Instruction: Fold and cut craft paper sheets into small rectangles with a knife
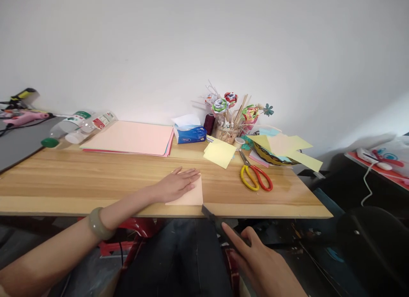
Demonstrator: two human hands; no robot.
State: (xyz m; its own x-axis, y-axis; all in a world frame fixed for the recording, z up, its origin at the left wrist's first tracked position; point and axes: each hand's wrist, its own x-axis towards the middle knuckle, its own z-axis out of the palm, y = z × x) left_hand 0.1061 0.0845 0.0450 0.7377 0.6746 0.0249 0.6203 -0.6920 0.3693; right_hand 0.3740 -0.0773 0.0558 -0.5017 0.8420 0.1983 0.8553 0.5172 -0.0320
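My left hand (179,184) lies flat with fingers stretched over a pale peach sheet of paper (195,197) near the table's front edge. My right hand (255,258) is wrapped round a dark knife (211,216), just beyond that edge. The knife's tip is close to the paper's lower right corner; whether it touches the paper I cannot tell. To the right, scissors (252,175) with one yellow and one red handle rest on the wood. Several yellow sheets (220,153) lie behind the paper.
A stack of pink paper (131,137), two plastic bottles (70,124) and a blue tissue pack (191,135) stand along the wall. Paper flowers (220,105) rise from a jar (226,133). A basket (268,156) holds coloured sheets. A pink glue gun (27,117) lies far left.
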